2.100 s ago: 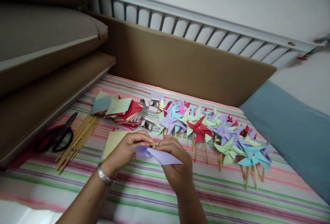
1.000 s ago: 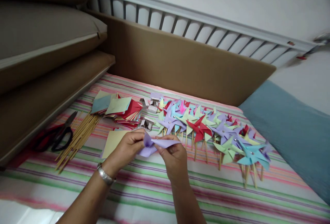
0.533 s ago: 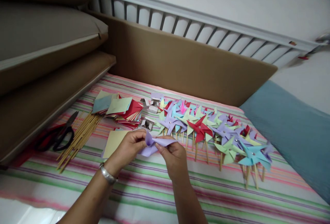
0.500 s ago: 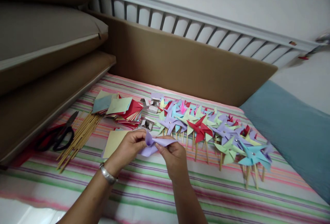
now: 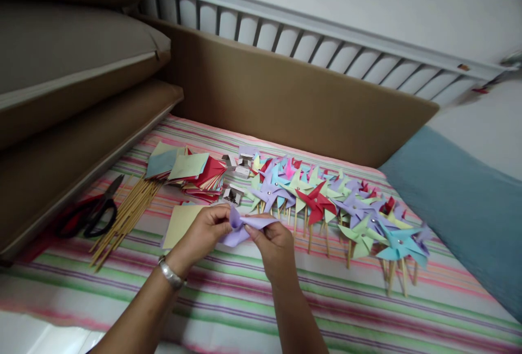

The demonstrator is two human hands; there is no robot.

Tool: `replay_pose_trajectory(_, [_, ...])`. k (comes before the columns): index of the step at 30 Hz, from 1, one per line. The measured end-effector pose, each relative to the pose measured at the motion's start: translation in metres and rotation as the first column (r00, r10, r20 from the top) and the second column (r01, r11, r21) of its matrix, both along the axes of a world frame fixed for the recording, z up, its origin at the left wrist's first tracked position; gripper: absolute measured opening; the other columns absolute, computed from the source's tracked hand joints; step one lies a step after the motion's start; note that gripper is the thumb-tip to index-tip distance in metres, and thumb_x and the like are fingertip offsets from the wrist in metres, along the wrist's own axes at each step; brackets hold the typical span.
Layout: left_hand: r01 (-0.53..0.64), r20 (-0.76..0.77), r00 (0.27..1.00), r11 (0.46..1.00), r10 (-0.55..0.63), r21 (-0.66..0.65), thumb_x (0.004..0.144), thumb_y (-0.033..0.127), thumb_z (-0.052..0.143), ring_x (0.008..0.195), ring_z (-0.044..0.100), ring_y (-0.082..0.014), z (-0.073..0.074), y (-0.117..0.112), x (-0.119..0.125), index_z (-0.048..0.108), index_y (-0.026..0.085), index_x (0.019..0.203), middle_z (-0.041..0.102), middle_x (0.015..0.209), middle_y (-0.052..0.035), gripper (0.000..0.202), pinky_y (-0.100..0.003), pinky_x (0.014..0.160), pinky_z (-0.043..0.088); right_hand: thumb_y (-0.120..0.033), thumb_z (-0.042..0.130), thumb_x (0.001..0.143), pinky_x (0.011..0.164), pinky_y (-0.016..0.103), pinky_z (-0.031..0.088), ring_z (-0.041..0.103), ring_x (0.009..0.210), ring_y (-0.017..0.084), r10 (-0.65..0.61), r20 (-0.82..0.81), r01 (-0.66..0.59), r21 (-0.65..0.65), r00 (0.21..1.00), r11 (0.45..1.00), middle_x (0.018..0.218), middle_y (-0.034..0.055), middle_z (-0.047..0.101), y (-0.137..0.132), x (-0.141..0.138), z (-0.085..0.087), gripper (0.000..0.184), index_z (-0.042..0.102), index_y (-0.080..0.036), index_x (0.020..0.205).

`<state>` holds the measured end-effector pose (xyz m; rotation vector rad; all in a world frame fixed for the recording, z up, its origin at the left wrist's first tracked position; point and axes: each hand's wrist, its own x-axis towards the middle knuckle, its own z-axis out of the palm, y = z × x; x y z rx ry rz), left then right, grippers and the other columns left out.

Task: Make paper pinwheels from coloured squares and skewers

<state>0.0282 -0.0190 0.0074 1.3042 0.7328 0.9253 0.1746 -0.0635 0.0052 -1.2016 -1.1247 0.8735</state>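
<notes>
Between my two hands is a sheet of purple paper [image 5: 235,238], its corners bent in toward the middle. My left hand [image 5: 214,227] pinches its left side, and a silver bracelet [image 5: 170,273] circles that wrist. The thumb of my right hand [image 5: 278,250] presses near the paper's centre, fingers behind it. A pale yellow square of paper [image 5: 182,223] lies partly under my left hand. Just behind the hands stands a small open box [image 5: 233,195] with dark little pieces inside. Finished paper pinwheels [image 5: 318,203] on sticks spread out to the right.
Wooden sticks [image 5: 122,229] and black-handled scissors [image 5: 92,215] lie at the left. Stacks of coloured paper [image 5: 190,168] sit behind them on the striped cloth [image 5: 244,310]. Big brown cushions [image 5: 81,109] rise on the left; a brown panel [image 5: 285,93] stands at the back.
Almost nothing differs. Both hands keep their hold on the purple paper, with at most a tiny shift of the fingers and the view.
</notes>
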Motion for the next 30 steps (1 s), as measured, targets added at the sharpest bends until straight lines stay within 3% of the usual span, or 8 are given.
replay_pose_trajectory(5, [0.044, -0.015, 0.999, 0.999, -0.044, -0.023, 0.068, 0.029, 0.064, 0.056, 0.042, -0.0098, 0.001, 0.003, -0.003, 0.065, 0.013, 0.068, 0.052, 0.062, 0.0001, 0.016, -0.021, 0.052, 0.033, -0.027, 0.069, 0.064, 0.071, 0.034, 0.050, 0.063, 0.074, 0.021, 0.012, -0.061, -0.016, -0.071, 0.998, 0.997, 0.077, 0.0039, 0.070, 0.002, 0.003, 0.001, 0.020, 0.068, -0.017, 0.082])
replay_pose_trajectory(11, [0.125, -0.174, 0.971, 0.971, -0.161, -0.203, 0.069, 0.030, 0.062, 0.044, 0.035, -0.0063, -0.007, 0.005, -0.010, 0.065, 0.014, 0.071, 0.050, 0.055, 0.0027, 0.016, -0.019, 0.043, 0.027, -0.022, 0.069, 0.063, 0.076, 0.035, 0.049, 0.063, 0.081, 0.021, 0.059, -0.172, -0.083, -0.133, 0.983, 0.988, 0.081, 0.0019, 0.071, 0.007, 0.010, 0.003, 0.022, 0.068, -0.018, 0.085])
replay_pose_trajectory(17, [0.160, -0.148, 0.969, 0.961, -0.196, -0.225, 0.066, 0.024, 0.065, 0.048, 0.039, -0.0063, -0.013, 0.006, -0.008, 0.064, 0.012, 0.066, 0.052, 0.055, 0.0026, 0.012, -0.019, 0.048, 0.028, -0.023, 0.069, 0.065, 0.080, 0.033, 0.048, 0.062, 0.089, 0.020, 0.074, -0.254, -0.104, -0.105, 0.964, 0.989, 0.091, 0.0030, 0.070, 0.010, 0.013, 0.004, 0.025, 0.066, -0.020, 0.089])
replay_pose_trajectory(20, [0.060, -0.071, 0.994, 0.959, -0.083, -0.276, 0.065, 0.025, 0.067, 0.048, 0.041, -0.0071, -0.013, 0.009, -0.009, 0.064, 0.012, 0.067, 0.054, 0.055, 0.0021, 0.013, -0.020, 0.049, 0.032, -0.032, 0.067, 0.070, 0.084, 0.035, 0.047, 0.061, 0.094, 0.019, 0.034, -0.314, -0.063, -0.083, 0.949, 0.995, 0.101, 0.0044, 0.068, 0.010, 0.012, 0.002, 0.032, 0.063, -0.022, 0.100])
replay_pose_trajectory(23, [-0.065, 0.070, 0.993, 0.954, 0.090, -0.293, 0.064, 0.024, 0.068, 0.054, 0.048, -0.0087, -0.009, 0.014, -0.012, 0.065, 0.012, 0.068, 0.059, 0.059, -0.0004, 0.013, -0.021, 0.056, 0.037, -0.039, 0.064, 0.072, 0.076, 0.034, 0.049, 0.063, 0.079, 0.018, 0.039, -0.238, -0.078, -0.156, 0.970, 0.985, 0.087, 0.0050, 0.069, 0.011, 0.006, -0.008, 0.033, 0.064, -0.019, 0.098])
replay_pose_trajectory(26, [-0.174, 0.155, 0.960, 0.928, 0.235, -0.330, 0.061, 0.024, 0.070, 0.055, 0.049, -0.0089, -0.005, 0.016, -0.013, 0.066, 0.013, 0.066, 0.060, 0.060, -0.0012, 0.014, -0.022, 0.057, 0.038, -0.038, 0.064, 0.071, 0.054, 0.025, 0.046, 0.055, 0.057, 0.012, 0.190, -0.130, -0.218, -0.266, 0.973, 0.939, 0.066, 0.0016, 0.064, 0.010, -0.005, -0.020, 0.028, 0.068, -0.016, 0.087])
replay_pose_trajectory(30, [-0.250, 0.177, 0.930, 0.907, 0.323, -0.340, 0.055, 0.022, 0.073, 0.052, 0.047, -0.0080, -0.003, 0.016, -0.013, 0.066, 0.013, 0.063, 0.060, 0.058, -0.0003, 0.014, -0.021, 0.054, 0.037, -0.033, 0.063, 0.069, 0.041, 0.019, 0.031, 0.039, 0.043, 0.006, 0.310, -0.163, -0.349, -0.356, 0.937, 0.867, 0.053, -0.0032, 0.054, 0.009, -0.016, -0.028, 0.020, 0.066, -0.014, 0.073])
